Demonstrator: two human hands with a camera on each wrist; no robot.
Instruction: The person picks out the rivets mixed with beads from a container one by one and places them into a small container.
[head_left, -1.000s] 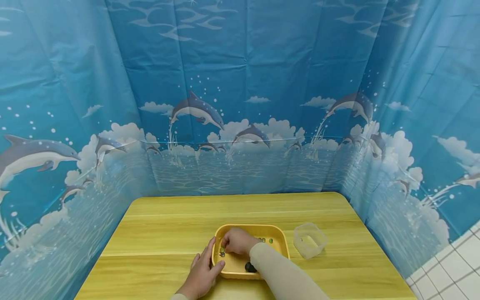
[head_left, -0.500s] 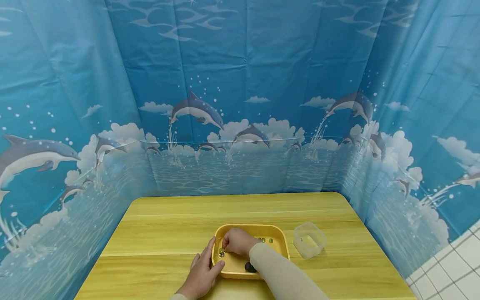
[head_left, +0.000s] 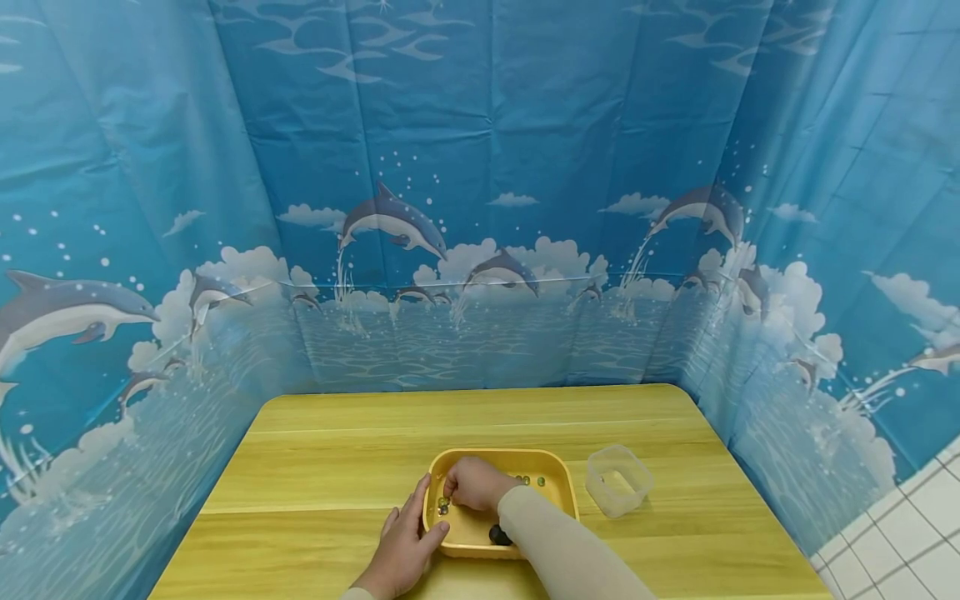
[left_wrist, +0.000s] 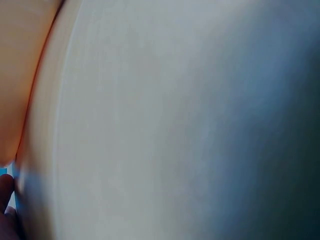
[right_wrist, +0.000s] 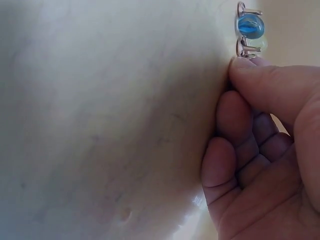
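- The blue marble (right_wrist: 251, 26) could roll off along the floor of the yellow tray (head_left: 467, 530) if the right hand (head_left: 477, 483) nudges it; it sits between two metal pieces (right_wrist: 242, 47) with the thumb (right_wrist: 277, 82) just beside.
- Those pieces, near the middle of the tray's left edge, look easy to fumble, being thin and slick.
- The right fingers curl inward, the thumb's tip drawn in against a metal piece; whether they pinch it I cannot tell.
- The left hand (head_left: 403, 550) lies with fingers extended and thumb spread along the tray's near left corner, gripping nothing; with little pressure there, the tray might skid on the table (head_left: 322, 467).
- A brush of the right sleeve (head_left: 570, 542) could scatter the greenish marbles (head_left: 542, 481) toward the tray's far right corner.
- The tray seems smooth plastic, with rounded corners and a low wall.
- The box (head_left: 609, 504), apart from the tray's right edge, is clear, squarish and likely light enough to tip if knocked.
- Marbles are glassy; metal pieces show a round disc and narrow shank; the tabletop has wood-like grain.
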